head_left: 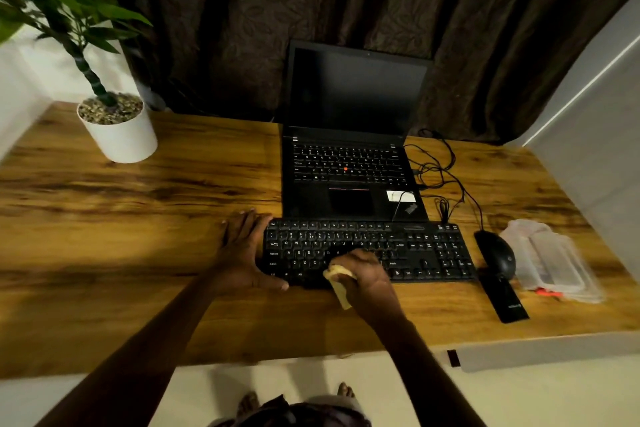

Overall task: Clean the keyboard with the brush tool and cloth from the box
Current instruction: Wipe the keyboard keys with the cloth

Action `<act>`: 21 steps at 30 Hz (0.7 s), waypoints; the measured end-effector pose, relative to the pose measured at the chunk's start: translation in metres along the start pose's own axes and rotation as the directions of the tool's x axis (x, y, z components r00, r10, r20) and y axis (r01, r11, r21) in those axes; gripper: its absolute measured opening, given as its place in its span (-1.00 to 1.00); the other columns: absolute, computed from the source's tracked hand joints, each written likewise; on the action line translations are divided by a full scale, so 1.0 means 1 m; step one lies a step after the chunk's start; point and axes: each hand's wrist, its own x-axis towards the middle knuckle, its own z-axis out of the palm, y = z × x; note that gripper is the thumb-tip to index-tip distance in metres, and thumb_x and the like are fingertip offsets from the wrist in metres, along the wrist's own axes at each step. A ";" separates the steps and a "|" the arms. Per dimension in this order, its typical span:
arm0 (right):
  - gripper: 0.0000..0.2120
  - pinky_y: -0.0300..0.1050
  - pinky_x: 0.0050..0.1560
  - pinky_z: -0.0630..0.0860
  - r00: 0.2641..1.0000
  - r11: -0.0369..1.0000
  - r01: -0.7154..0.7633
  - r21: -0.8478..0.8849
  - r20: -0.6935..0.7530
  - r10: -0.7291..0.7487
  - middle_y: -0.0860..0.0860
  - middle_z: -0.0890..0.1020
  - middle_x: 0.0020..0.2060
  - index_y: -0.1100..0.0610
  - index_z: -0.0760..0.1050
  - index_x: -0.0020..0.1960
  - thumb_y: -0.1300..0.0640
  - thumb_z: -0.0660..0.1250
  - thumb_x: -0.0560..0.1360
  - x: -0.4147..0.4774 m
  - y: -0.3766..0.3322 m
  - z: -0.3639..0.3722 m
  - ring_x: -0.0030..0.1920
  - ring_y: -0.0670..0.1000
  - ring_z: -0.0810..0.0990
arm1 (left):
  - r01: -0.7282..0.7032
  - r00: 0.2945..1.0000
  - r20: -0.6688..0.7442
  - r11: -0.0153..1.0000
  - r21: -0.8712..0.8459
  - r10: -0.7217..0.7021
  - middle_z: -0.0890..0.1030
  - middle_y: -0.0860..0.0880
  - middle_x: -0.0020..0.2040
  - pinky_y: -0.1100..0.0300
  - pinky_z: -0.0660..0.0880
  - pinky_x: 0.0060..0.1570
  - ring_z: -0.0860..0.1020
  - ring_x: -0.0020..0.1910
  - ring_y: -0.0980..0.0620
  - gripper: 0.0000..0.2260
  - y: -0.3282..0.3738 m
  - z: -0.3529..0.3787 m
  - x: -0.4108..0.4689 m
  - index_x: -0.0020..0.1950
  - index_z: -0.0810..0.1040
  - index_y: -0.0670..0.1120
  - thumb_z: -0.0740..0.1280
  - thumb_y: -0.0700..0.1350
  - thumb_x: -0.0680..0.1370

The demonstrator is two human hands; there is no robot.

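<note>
Nearest to the camera, the person's bare feet [248,404] stand on a pale floor, at the front edge of the brown wooden table [138,218]. Both forearms reach over this edge.

The right hand [363,274] has its fingers curled round a small pale yellow cloth [341,284] and holds it on the lower middle rows of the black full-size keyboard [415,253]. This keyboard lies flat near the front of the table. The left hand [246,250] rests flat at the left end of the keyboard, with straight fingers and the thumb along the front edge, and it holds nothing.

Just right of the keyboard lies a black computer mouse [497,253]. A flat black rectangular piece [504,300] lies on the near side of the mouse; the light is too dim to tell what it is. Farther right is a clear plastic box [550,260].

Behind the keyboard stands an open black laptop [349,166] with a dark screen, and thin black cables [440,170] lie at its right side. At the far left corner stands a white round pot with a green plant [117,135]. A dark brown curtain [311,10] hangs behind the table.
</note>
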 end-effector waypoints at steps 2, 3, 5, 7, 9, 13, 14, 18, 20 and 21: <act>-0.71 0.00 0.08 0.45 0.996 0.997 0.067 0.026 0.050 -0.068 0.04 0.57 0.10 -0.06 0.58 0.14 -0.12 0.21 0.53 0.004 -0.017 0.011 0.13 0.10 0.47 | 0.005 1.000 0.004 1.000 0.013 -0.005 -0.26 0.04 0.60 -0.11 -0.41 0.46 -0.41 0.52 0.02 0.30 0.001 0.000 0.000 0.59 -0.14 0.17 0.46 0.52 0.03; -0.70 0.02 0.08 0.46 0.994 0.996 0.080 0.031 0.066 -0.082 0.03 0.57 0.09 -0.07 0.57 0.14 -0.13 0.18 0.52 0.007 -0.022 0.013 0.12 0.10 0.47 | 0.002 1.000 0.005 1.000 0.018 -0.003 -0.25 0.03 0.60 -0.12 -0.41 0.47 -0.41 0.52 0.03 0.31 0.001 0.000 0.000 0.60 -0.14 0.16 0.45 0.53 0.02; -0.70 0.03 0.14 0.45 0.994 0.997 0.070 0.013 0.086 -0.071 0.02 0.55 0.14 -0.08 0.55 0.20 -0.11 0.21 0.54 0.009 -0.021 0.010 0.16 0.08 0.45 | -0.002 1.000 0.010 1.000 0.020 0.002 -0.26 0.03 0.60 -0.13 -0.41 0.46 -0.42 0.52 0.02 0.32 0.001 0.000 0.001 0.60 -0.14 0.15 0.45 0.53 0.02; -0.71 -0.04 0.19 0.40 0.996 0.999 0.029 -0.017 0.080 -0.028 0.02 0.52 0.22 -0.05 0.53 0.27 -0.03 0.27 0.58 0.009 -0.011 0.001 0.24 0.05 0.42 | -0.008 1.000 0.023 1.000 0.016 0.008 -0.28 0.03 0.60 -0.10 -0.45 0.44 -0.45 0.50 0.03 0.32 0.000 -0.001 0.001 0.60 -0.15 0.14 0.46 0.51 0.03; -0.70 -0.15 0.16 0.34 0.998 1.000 -0.019 -0.015 0.065 0.020 0.02 0.51 0.25 -0.01 0.52 0.31 0.02 0.30 0.59 0.008 0.003 -0.004 0.26 0.03 0.40 | -0.019 0.999 0.049 1.000 0.010 0.018 -0.30 0.01 0.59 -0.06 -0.48 0.41 -0.46 0.49 0.03 0.33 -0.002 -0.003 0.000 0.60 -0.19 0.13 0.48 0.50 0.04; -0.70 -0.13 0.17 0.38 0.997 1.000 0.017 -0.020 0.071 -0.016 0.02 0.53 0.23 -0.01 0.51 0.30 0.01 0.30 0.59 0.012 -0.005 0.003 0.24 0.04 0.43 | -0.011 0.998 0.059 1.000 0.011 0.010 -0.31 0.02 0.59 -0.02 -0.51 0.39 -0.47 0.50 0.02 0.33 -0.003 -0.004 0.001 0.59 -0.21 0.14 0.49 0.47 0.04; -0.71 -0.09 0.20 0.40 0.996 0.999 0.047 -0.013 0.080 -0.046 0.02 0.53 0.23 -0.01 0.52 0.29 0.01 0.30 0.58 0.015 -0.012 0.008 0.24 0.05 0.44 | -0.007 0.999 0.047 1.000 0.017 0.006 -0.30 0.02 0.59 -0.02 -0.51 0.39 -0.46 0.50 0.02 0.34 -0.002 -0.003 0.001 0.59 -0.20 0.15 0.49 0.48 0.03; -0.72 0.03 0.24 0.40 0.992 0.995 0.097 0.017 0.075 -0.098 0.06 0.54 0.22 0.02 0.54 0.27 0.03 0.29 0.57 0.019 -0.036 0.018 0.25 0.08 0.42 | -0.006 1.000 0.029 0.999 0.034 0.005 -0.27 0.02 0.60 -0.02 -0.49 0.41 -0.44 0.51 0.03 0.35 -0.001 -0.002 0.002 0.59 -0.18 0.15 0.48 0.48 -0.01; -0.74 0.04 0.24 0.41 0.992 0.996 0.090 0.022 0.088 -0.091 0.05 0.54 0.21 0.01 0.55 0.25 0.05 0.30 0.57 0.018 -0.031 0.012 0.24 0.06 0.42 | -0.010 0.999 0.037 1.000 0.026 0.009 -0.28 0.03 0.60 -0.03 -0.49 0.42 -0.44 0.51 0.03 0.34 0.000 -0.003 0.002 0.59 -0.18 0.14 0.50 0.47 0.01; -0.75 0.01 0.23 0.42 0.991 0.995 0.095 0.010 0.095 -0.096 0.04 0.53 0.21 0.01 0.55 0.25 0.06 0.30 0.58 0.015 -0.026 0.008 0.23 0.06 0.42 | -0.011 0.999 0.041 1.000 0.024 0.010 -0.28 0.03 0.59 -0.04 -0.48 0.42 -0.44 0.50 0.04 0.34 0.000 -0.004 0.002 0.59 -0.18 0.14 0.50 0.47 0.01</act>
